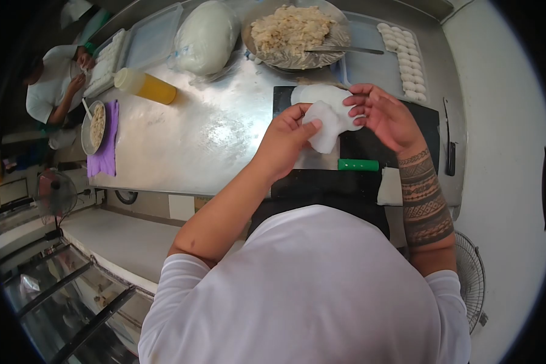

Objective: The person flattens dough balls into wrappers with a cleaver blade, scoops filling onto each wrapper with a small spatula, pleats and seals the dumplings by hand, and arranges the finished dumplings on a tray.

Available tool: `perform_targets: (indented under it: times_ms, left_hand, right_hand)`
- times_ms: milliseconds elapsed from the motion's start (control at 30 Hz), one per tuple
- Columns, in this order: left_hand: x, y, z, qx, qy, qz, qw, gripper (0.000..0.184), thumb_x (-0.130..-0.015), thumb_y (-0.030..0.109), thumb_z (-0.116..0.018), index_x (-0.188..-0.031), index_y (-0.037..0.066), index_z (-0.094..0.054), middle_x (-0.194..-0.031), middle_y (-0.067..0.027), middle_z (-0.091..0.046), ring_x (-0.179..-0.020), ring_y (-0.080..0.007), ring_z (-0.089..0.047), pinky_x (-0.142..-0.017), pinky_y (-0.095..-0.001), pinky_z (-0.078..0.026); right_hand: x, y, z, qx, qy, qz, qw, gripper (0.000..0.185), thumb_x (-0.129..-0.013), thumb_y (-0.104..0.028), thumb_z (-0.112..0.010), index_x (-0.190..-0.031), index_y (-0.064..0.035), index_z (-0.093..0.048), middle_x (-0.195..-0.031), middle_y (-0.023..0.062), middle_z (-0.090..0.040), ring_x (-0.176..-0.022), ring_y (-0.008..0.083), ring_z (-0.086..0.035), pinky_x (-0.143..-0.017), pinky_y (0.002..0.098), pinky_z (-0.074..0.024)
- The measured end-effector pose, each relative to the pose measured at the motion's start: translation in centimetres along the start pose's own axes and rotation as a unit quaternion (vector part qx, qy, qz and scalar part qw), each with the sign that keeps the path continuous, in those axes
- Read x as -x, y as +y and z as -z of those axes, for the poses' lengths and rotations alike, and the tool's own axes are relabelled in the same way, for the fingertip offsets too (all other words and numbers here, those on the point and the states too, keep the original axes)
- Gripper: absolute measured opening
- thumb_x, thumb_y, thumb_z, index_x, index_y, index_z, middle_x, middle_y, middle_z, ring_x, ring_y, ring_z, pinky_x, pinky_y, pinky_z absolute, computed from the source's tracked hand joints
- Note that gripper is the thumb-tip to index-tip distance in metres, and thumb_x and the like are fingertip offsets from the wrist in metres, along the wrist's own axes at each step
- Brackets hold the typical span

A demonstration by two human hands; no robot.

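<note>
My left hand (288,141) pinches a thin, round white dough wrapper (325,134) between thumb and fingers. Behind it, more flat white dough (321,93) lies over the black mat (385,145). My right hand (385,118) is just right of the wrapper, fingers loosely curled and apart; whether its fingertips touch the dough I cannot tell. Below the hands a tool with a green handle (358,165) rests at the mat's near edge. Beyond them stands a wide metal bowl (344,30) of pale, chunky filling (288,30), a metal utensil (352,50) lying across its rim.
A tray (361,79) with rows of white dough balls (408,60) is at the back right, near a knife (450,155). Wrapped dough (206,36) and a yellow squeeze bottle (148,87) stand to the left. A co-worker (54,85) handles something beside another tray.
</note>
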State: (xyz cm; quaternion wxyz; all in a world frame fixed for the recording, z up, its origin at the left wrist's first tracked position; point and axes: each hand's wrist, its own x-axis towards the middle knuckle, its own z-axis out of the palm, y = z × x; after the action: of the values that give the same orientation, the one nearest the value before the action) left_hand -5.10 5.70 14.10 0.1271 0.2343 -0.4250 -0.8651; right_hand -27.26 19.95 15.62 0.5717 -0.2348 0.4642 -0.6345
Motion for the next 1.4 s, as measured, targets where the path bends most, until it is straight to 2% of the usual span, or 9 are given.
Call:
perform_targets:
  times_ms: [200, 300, 400, 500, 633, 767, 900, 1033, 1400]
  left_hand:
    - [2.5, 4.2, 3.0, -0.741, -0.179, -0.315, 0.565, 0.046, -0.088, 0.007, -0.069, -0.133, 0.013, -0.066, -0.123, -0.0070, -0.075, -0.080, -0.0225, -0.074, -0.069, -0.0326, -0.059]
    - [2.4, 7.8, 4.5, -0.740, -0.159, -0.358, 0.547, 0.053, -0.084, 0.012, -0.068, -0.137, 0.016, -0.063, -0.133, -0.0089, -0.071, -0.078, -0.0258, -0.073, -0.070, -0.0352, -0.060]
    - [0.9, 12.5, 5.5, -0.724, -0.059, -0.471, 0.501, 0.049, -0.077, 0.006, -0.071, -0.125, 0.012, -0.071, -0.135, -0.0089, -0.069, -0.100, -0.0236, -0.074, -0.081, -0.0329, -0.059]
    - [-1.0, 15.0, 7.1, -0.606, 0.037, -0.483, 0.631, 0.045, -0.080, -0.003, -0.074, -0.124, 0.005, -0.068, -0.140, -0.0138, -0.067, -0.122, -0.0261, -0.068, -0.104, -0.0358, -0.053]
    - [-3.3, 12.6, 9.8, 0.040, 0.130, -0.190, 0.972, 0.039, -0.096, 0.007, -0.062, -0.134, -0.004, -0.058, -0.134, -0.0146, -0.066, -0.124, -0.0264, -0.064, -0.109, -0.0412, -0.050]
    - [-4.5, 7.0, 11.2, 0.263, 0.128, 0.017, 0.956, 0.042, -0.100, 0.013, -0.063, -0.138, -0.004, -0.053, -0.132, -0.0143, -0.065, -0.122, -0.0295, -0.065, -0.104, -0.0417, -0.054]
    - [-4.0, 4.4, 9.8, -0.191, 0.137, -0.024, 0.972, 0.042, -0.098, 0.007, -0.063, -0.140, 0.002, -0.057, -0.126, -0.0123, -0.071, -0.115, -0.0297, -0.069, -0.106, -0.0392, -0.054]
    - [-3.5, 6.3, 10.0, -0.621, 0.008, -0.280, 0.732, 0.053, -0.090, 0.004, -0.067, -0.141, 0.013, -0.062, -0.120, -0.0133, -0.075, -0.113, -0.0351, -0.071, -0.105, -0.0376, -0.054]
    - [-9.8, 3.6, 13.9, 0.047, 0.189, 0.057, 0.979, 0.037, -0.106, 0.019, -0.057, -0.131, -0.008, -0.057, -0.126, -0.0187, -0.066, -0.114, -0.0320, -0.067, -0.102, -0.0431, -0.053]
  right_hand:
    - [-5.5, -0.2, -0.3, 0.379, 0.146, 0.112, 0.907, 0.025, -0.097, -0.016, -0.069, -0.118, -0.0026, -0.068, -0.110, 0.0090, -0.070, -0.102, 0.0188, -0.064, -0.094, 0.0349, -0.0513]
    - [-9.0, -0.5, 0.3, 0.714, 0.162, 0.293, 0.615, 0.024, -0.091, -0.011, -0.070, -0.114, -0.0040, -0.069, -0.109, 0.0135, -0.070, -0.107, 0.0291, -0.065, -0.097, 0.0428, -0.0506]
    - [-12.9, 0.0, 3.3, 0.793, 0.185, 0.212, 0.540, 0.023, -0.093, -0.009, -0.060, -0.114, -0.0065, -0.068, -0.111, 0.0159, -0.069, -0.112, 0.0360, -0.063, -0.098, 0.0480, -0.0501]
    - [-13.8, -0.4, 3.5, 0.839, 0.161, 0.093, 0.512, 0.027, -0.096, -0.010, -0.053, -0.118, -0.0098, -0.068, -0.111, 0.0167, -0.069, -0.109, 0.0357, -0.066, -0.093, 0.0476, -0.0537]
    - [-12.6, -3.2, 1.0, 0.844, 0.107, -0.001, 0.525, 0.031, -0.095, -0.009, -0.053, -0.122, -0.0139, -0.069, -0.109, 0.0187, -0.069, -0.105, 0.0359, -0.069, -0.087, 0.0471, -0.0575]
    - [-13.1, -4.8, -1.9, 0.849, 0.136, 0.012, 0.511, 0.033, -0.094, -0.008, -0.056, -0.123, -0.0136, -0.069, -0.111, 0.0186, -0.070, -0.107, 0.0360, -0.070, -0.090, 0.0473, -0.0570]
    - [-16.2, -3.7, 1.2, 0.824, 0.109, -0.029, 0.555, 0.036, -0.094, -0.005, -0.055, -0.126, -0.0133, -0.069, -0.122, 0.0165, -0.070, -0.116, 0.0344, -0.067, -0.097, 0.0456, -0.0552]
    - [-16.3, -5.9, 2.2, 0.834, 0.028, -0.080, 0.545, 0.034, -0.103, -0.015, -0.048, -0.129, -0.0135, -0.069, -0.130, 0.0172, -0.068, -0.119, 0.0370, -0.065, -0.100, 0.0466, -0.0523]
    - [-16.2, -3.6, 5.4, 0.789, -0.001, 0.001, 0.614, 0.034, -0.103, -0.010, -0.051, -0.132, -0.0053, -0.067, -0.117, 0.0187, -0.071, -0.109, 0.0365, -0.067, -0.096, 0.0433, -0.0532]
